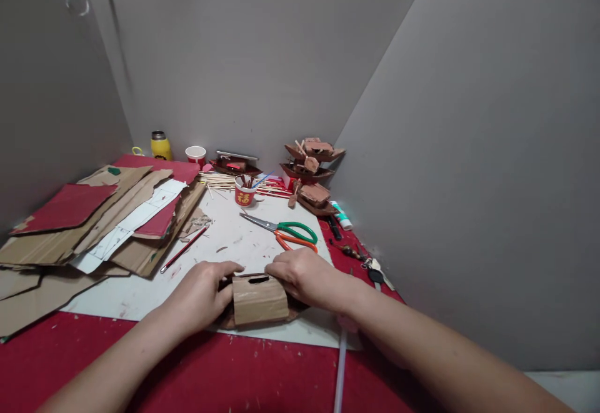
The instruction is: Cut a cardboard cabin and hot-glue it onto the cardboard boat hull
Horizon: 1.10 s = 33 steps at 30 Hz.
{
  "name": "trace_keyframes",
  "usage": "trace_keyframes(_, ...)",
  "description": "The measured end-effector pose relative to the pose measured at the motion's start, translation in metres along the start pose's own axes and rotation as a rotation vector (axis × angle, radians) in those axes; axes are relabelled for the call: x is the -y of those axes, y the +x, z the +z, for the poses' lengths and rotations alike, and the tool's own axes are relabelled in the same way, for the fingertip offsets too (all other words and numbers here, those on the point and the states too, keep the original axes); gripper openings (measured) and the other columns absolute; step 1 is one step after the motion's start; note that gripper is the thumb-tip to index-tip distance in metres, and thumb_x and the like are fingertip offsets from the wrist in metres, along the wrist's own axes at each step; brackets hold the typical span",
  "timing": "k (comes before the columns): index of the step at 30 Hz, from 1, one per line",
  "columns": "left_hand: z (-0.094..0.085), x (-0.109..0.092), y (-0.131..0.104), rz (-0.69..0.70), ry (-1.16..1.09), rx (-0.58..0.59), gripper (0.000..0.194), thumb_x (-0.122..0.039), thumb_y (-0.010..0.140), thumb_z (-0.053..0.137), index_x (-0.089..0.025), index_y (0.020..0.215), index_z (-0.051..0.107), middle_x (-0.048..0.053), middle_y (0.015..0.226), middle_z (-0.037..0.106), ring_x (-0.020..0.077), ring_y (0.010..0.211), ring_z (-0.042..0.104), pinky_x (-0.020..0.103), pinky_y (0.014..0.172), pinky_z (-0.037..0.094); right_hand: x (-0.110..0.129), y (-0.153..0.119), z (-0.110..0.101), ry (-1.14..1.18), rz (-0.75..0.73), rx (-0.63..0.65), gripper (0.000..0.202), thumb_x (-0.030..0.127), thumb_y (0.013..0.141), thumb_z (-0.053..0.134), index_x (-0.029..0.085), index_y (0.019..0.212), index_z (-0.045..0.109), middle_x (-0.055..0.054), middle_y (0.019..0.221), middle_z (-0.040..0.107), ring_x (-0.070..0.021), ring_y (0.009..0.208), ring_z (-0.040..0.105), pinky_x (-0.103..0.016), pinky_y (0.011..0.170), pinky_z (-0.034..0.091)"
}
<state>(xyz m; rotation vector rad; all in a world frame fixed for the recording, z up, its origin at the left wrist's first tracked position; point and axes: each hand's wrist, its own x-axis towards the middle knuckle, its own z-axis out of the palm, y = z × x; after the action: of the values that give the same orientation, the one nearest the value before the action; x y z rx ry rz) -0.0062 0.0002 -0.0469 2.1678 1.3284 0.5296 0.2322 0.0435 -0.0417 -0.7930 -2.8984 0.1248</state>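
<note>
A small model boat (228, 323) with a curved cardboard cover (260, 303) lies near the front of the white sheet. The cover has a dark slot near its far edge. My left hand (199, 291) is closed round the boat's left end, thumb against the cover's left edge. At the right end, my right hand (304, 275) is closed with its fingers pressing on the cover's far right corner. The lower part of the boat is mostly hidden by the cover and both hands. Scissors (276, 228) with green and orange handles lie just beyond my right hand.
Cardboard pieces (51, 247) are heaped at left beside a red pencil (184, 249). Behind stand a red paper cup (245, 193) holding sticks, loose wooden sticks (220, 182), a yellow bottle (160, 147) and several model boats (313, 170). Keys (376, 269) and a glue stick (344, 218) lie right.
</note>
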Motion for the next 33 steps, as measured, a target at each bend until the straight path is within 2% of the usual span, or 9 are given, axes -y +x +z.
trace_keyframes(2,-0.001,0.001,-0.001,-0.029,-0.014,-0.043,0.031,-0.018,0.082,0.055,-0.02,0.112,0.064,0.008,0.105,0.074,0.0244,0.094,0.069,0.031,0.08,0.049,-0.002,-0.001,-0.001,0.016,0.016,0.006,0.016,0.003,0.078,0.055,0.017,0.073,0.062,-0.002,0.069,0.066,-0.0138,0.063,0.057,-0.023,0.057,0.035)
trace_keyframes(4,-0.001,0.003,-0.001,0.009,-0.006,-0.086,0.025,-0.019,0.083,0.056,-0.021,0.107,0.061,0.007,0.102,0.074,0.0225,0.089,0.068,0.031,0.077,0.05,-0.003,-0.003,-0.001,0.031,0.037,0.009,0.017,0.004,0.079,0.055,0.017,0.072,0.062,-0.002,0.069,0.067,-0.0136,0.064,0.058,-0.022,0.058,0.036)
trace_keyframes(7,0.002,0.008,0.002,0.182,0.048,-0.165,0.011,-0.018,0.088,0.052,-0.02,0.095,0.06,0.007,0.1,0.072,0.0214,0.094,0.067,0.03,0.08,0.05,-0.004,-0.003,-0.002,0.046,0.073,0.003,0.016,0.006,0.081,0.055,0.017,0.073,0.063,-0.003,0.07,0.068,-0.0144,0.064,0.059,-0.022,0.058,0.037)
trace_keyframes(12,0.005,0.017,0.006,0.405,0.191,-0.302,0.021,-0.011,0.092,0.043,-0.019,0.085,0.062,0.01,0.107,0.071,0.0206,0.096,0.067,0.031,0.08,0.053,-0.001,-0.003,0.0,0.063,0.111,-0.022,0.015,0.007,0.082,0.054,0.016,0.081,0.066,-0.006,0.076,0.07,-0.0169,0.069,0.061,-0.024,0.061,0.039)
trace_keyframes(16,0.009,0.019,0.006,0.505,0.341,-0.341,0.024,-0.009,0.092,0.042,-0.017,0.08,0.062,0.012,0.105,0.071,0.0204,0.09,0.067,0.03,0.073,0.055,-0.001,-0.004,0.004,0.084,0.141,-0.03,0.015,0.008,0.083,0.054,0.015,0.083,0.067,-0.007,0.078,0.07,-0.018,0.072,0.062,-0.025,0.063,0.041)
trace_keyframes(22,0.01,0.021,0.011,0.624,0.489,-0.289,0.027,-0.005,0.092,0.04,-0.015,0.081,0.062,0.014,0.107,0.07,0.0217,0.09,0.066,0.032,0.073,0.056,-0.004,-0.005,0.01,0.136,0.171,0.013,0.015,0.01,0.086,0.054,0.016,0.077,0.065,-0.006,0.076,0.07,-0.0161,0.07,0.062,-0.023,0.062,0.039)
trace_keyframes(26,0.005,0.021,0.015,0.702,0.607,-0.173,0.024,-0.009,0.095,0.041,-0.013,0.087,0.062,0.017,0.111,0.068,0.0247,0.093,0.065,0.036,0.075,0.057,-0.003,-0.002,0.008,0.159,0.196,0.052,0.015,0.009,0.084,0.056,0.015,0.073,0.064,-0.006,0.074,0.07,-0.0156,0.069,0.061,-0.022,0.06,0.038)
trace_keyframes(33,-0.001,0.009,0.021,0.646,0.789,0.041,0.013,-0.005,0.089,0.05,-0.012,0.095,0.06,0.019,0.109,0.067,0.0266,0.087,0.065,0.036,0.063,0.055,-0.004,0.001,0.006,0.189,0.241,0.11,0.016,0.005,0.08,0.057,0.016,0.07,0.062,-0.005,0.072,0.069,-0.015,0.067,0.059,-0.022,0.058,0.035)
